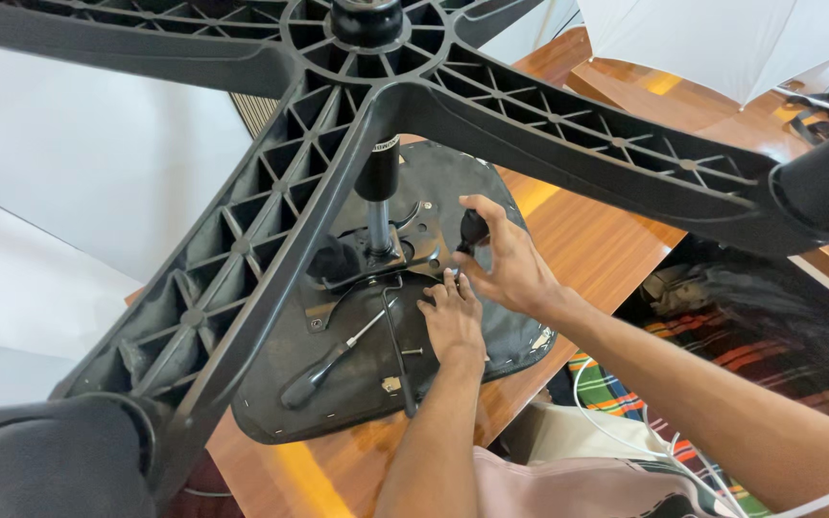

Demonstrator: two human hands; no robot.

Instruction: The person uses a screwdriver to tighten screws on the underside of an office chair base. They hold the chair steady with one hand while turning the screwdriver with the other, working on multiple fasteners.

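We look down at an upturned office chair on a wooden table (616, 249). Its black five-star base (357, 144) fills the top of the view, w/ a caster (822, 187) at the right and another at lower left. The gas lift column (378, 206) runs down into the metal tilt mechanism plate (405, 245), which sits on the black seat underside (338, 384).

Our right hand (510, 264) has its grip closed around a black knob (473, 228) at the plate's right edge. Our left hand (453, 321) lies flat on the seat just below it, fingers at the plate's edge; it doesn't seem to hold anything, tho the fingertips are partly hidden. A black-handled screwdriver (328, 364) lies loose on the seat to the left, and a single screw (413, 352) sits beside the left hand.

We judge the step in hand is work on the knob at the mechanism; any next move calls for a steady seat & controlled turning
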